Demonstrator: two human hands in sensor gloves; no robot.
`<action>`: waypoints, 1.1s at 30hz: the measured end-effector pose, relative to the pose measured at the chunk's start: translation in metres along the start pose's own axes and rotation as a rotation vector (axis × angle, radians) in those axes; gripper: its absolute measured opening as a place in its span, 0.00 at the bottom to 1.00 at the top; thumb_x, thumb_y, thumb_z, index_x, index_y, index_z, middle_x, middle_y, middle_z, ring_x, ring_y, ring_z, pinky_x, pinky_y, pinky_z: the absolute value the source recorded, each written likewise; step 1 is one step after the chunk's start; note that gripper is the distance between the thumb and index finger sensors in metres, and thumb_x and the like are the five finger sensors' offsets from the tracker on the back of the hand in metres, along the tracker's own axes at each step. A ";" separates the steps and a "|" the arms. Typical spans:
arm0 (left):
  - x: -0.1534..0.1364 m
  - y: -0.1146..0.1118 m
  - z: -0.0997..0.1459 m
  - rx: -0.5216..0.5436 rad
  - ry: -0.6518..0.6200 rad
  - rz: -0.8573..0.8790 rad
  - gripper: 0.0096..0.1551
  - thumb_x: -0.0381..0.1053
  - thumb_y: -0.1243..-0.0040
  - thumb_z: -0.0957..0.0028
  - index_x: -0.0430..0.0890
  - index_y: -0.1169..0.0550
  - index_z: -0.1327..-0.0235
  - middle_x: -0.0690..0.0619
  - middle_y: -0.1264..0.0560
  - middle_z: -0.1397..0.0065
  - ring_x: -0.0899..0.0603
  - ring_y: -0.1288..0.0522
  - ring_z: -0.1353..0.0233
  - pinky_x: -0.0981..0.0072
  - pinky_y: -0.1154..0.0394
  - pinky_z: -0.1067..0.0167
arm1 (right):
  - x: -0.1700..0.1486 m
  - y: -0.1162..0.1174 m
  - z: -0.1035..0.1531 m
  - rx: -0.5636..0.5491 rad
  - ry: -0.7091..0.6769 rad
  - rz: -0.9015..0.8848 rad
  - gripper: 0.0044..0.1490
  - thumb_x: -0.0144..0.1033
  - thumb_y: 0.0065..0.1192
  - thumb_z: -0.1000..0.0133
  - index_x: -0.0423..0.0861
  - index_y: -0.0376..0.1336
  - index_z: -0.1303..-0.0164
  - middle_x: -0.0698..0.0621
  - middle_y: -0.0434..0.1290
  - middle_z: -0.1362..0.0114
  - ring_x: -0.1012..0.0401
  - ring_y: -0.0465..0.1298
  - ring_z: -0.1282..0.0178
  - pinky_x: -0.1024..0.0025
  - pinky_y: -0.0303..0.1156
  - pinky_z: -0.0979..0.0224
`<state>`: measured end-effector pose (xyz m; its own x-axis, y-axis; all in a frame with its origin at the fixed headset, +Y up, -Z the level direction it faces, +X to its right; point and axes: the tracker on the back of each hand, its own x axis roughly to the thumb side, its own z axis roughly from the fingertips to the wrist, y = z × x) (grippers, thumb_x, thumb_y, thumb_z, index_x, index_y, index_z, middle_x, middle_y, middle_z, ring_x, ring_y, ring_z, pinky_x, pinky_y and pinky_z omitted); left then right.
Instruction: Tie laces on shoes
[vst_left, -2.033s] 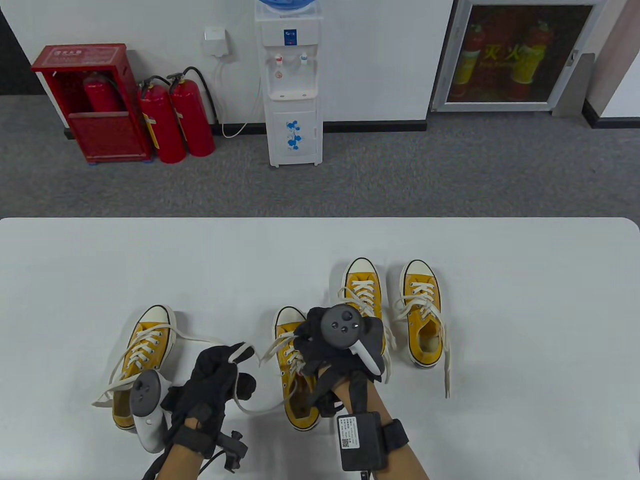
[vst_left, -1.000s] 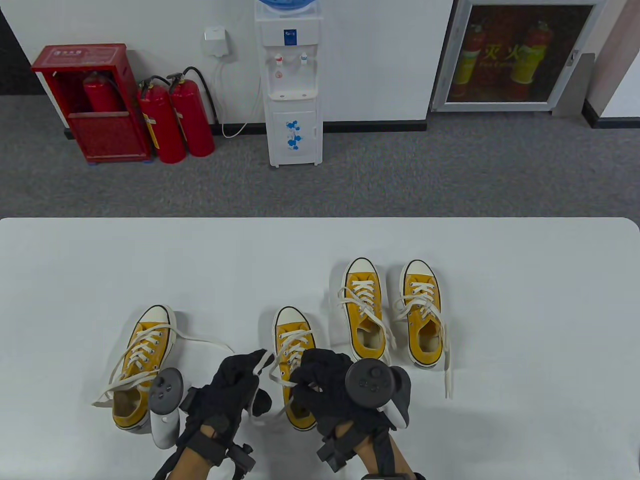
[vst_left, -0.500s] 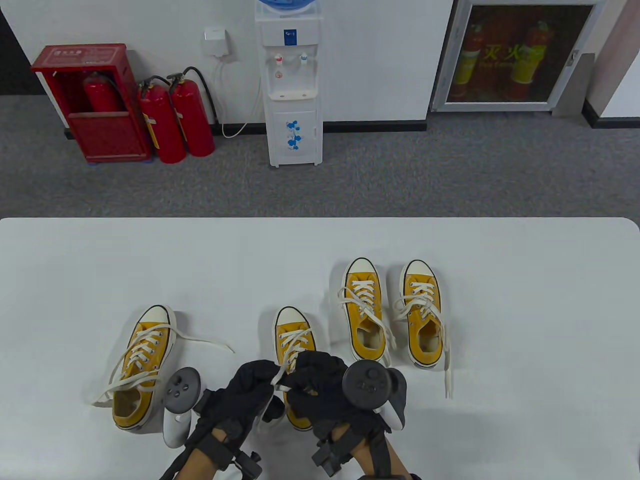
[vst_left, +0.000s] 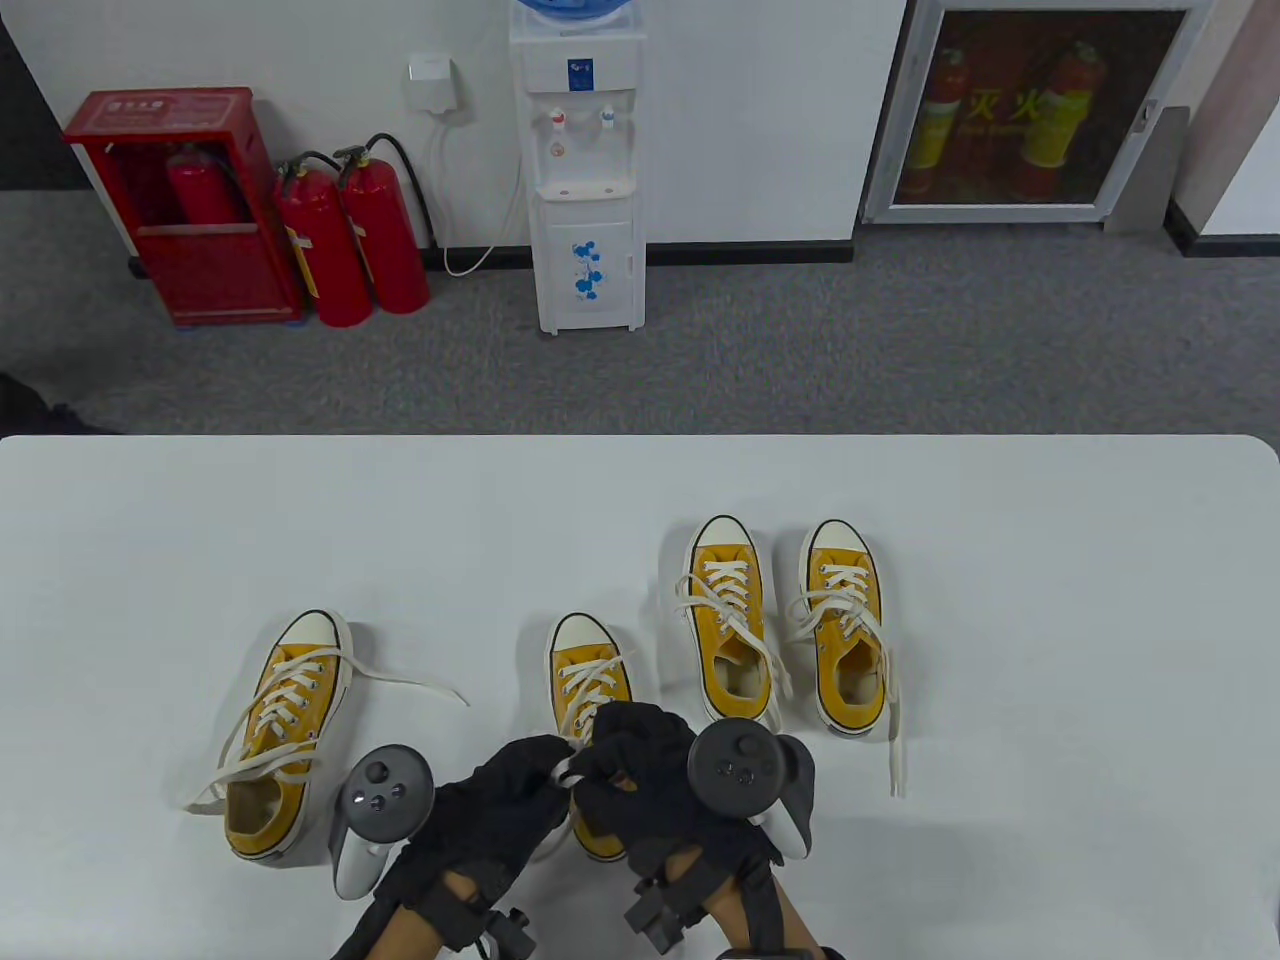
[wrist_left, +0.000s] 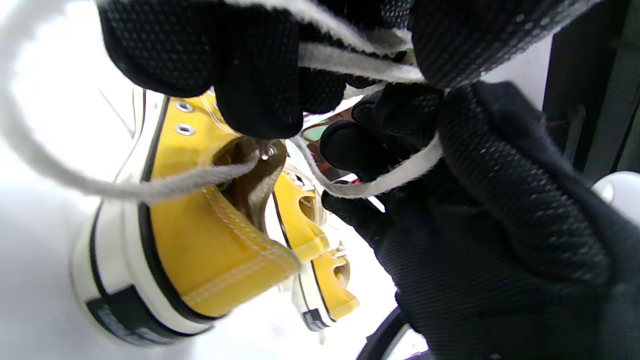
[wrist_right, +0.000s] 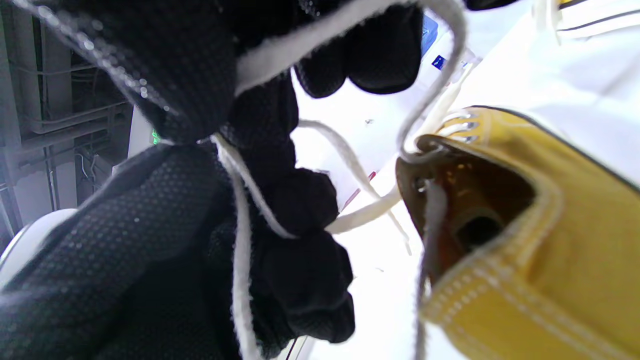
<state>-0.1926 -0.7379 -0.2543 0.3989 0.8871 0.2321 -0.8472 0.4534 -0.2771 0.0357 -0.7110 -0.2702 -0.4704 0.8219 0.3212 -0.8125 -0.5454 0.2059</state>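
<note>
Closer together now, left hand (vst_left: 500, 800) and right hand (vst_left: 640, 770) pinch the lace (vst_left: 565, 770); shoe (vst_left: 588, 680) toe points away

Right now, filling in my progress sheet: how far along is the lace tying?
Nothing looks tied yet. Both hands, left hand and right hand, pinch laces over the middle shoe. Left shoe and the far pair trail loose laces.

Both hands cover the middle shoe's (vst_left: 588, 672) heel; forearms cut off at the bottom edge.
</note>
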 end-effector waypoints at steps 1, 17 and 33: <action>0.002 0.000 0.000 0.005 -0.006 -0.028 0.32 0.62 0.37 0.49 0.54 0.28 0.31 0.46 0.23 0.32 0.41 0.16 0.46 0.42 0.23 0.41 | 0.000 0.000 0.000 0.001 -0.002 -0.004 0.27 0.47 0.72 0.53 0.44 0.76 0.50 0.47 0.61 0.23 0.46 0.65 0.23 0.28 0.46 0.23; 0.017 -0.005 0.002 0.028 -0.070 -0.314 0.23 0.63 0.34 0.51 0.57 0.16 0.46 0.49 0.17 0.46 0.45 0.16 0.59 0.43 0.20 0.50 | -0.007 -0.006 -0.001 -0.025 0.025 -0.094 0.29 0.53 0.73 0.55 0.45 0.75 0.54 0.48 0.62 0.25 0.45 0.64 0.23 0.27 0.44 0.23; -0.013 0.017 0.007 0.128 0.097 0.284 0.20 0.64 0.37 0.49 0.53 0.10 0.58 0.49 0.16 0.49 0.44 0.16 0.61 0.43 0.20 0.51 | -0.009 -0.024 0.008 -0.299 0.046 -0.047 0.30 0.45 0.69 0.50 0.45 0.72 0.40 0.46 0.66 0.28 0.50 0.72 0.36 0.37 0.57 0.26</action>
<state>-0.2141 -0.7420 -0.2557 0.1663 0.9836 0.0703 -0.9642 0.1771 -0.1974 0.0625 -0.7069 -0.2706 -0.4393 0.8555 0.2741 -0.8959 -0.4395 -0.0640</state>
